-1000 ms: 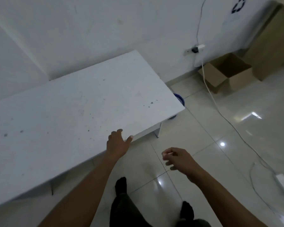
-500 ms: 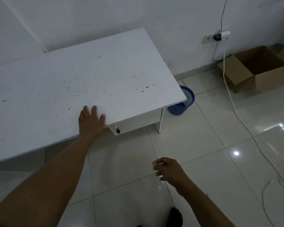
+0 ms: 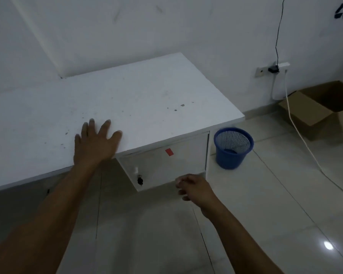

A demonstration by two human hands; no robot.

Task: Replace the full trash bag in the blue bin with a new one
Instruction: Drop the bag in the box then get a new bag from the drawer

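A blue mesh bin (image 3: pixel 233 148) stands on the tiled floor just right of the white desk (image 3: pixel 147 99). No bag shows in it from here. My left hand (image 3: pixel 96 143) lies flat, fingers spread, on the desk's front edge. My right hand (image 3: pixel 193 187) hovers loosely curled and empty in front of the cabinet door (image 3: pixel 166 165) under the desk, well left of the bin.
The cabinet door carries a red sticker (image 3: pixel 169 152) and a key in its lock (image 3: pixel 140 179). An open cardboard box (image 3: pixel 321 107) sits at the right by the wall. A white cable (image 3: pixel 297 127) runs from the wall socket (image 3: pixel 273 68) across the floor.
The view has dropped lower and closer to the desk, showing the cabinet front and the whole bin. My left hand slid further onto the desktop; my right hand rose toward the cabinet.
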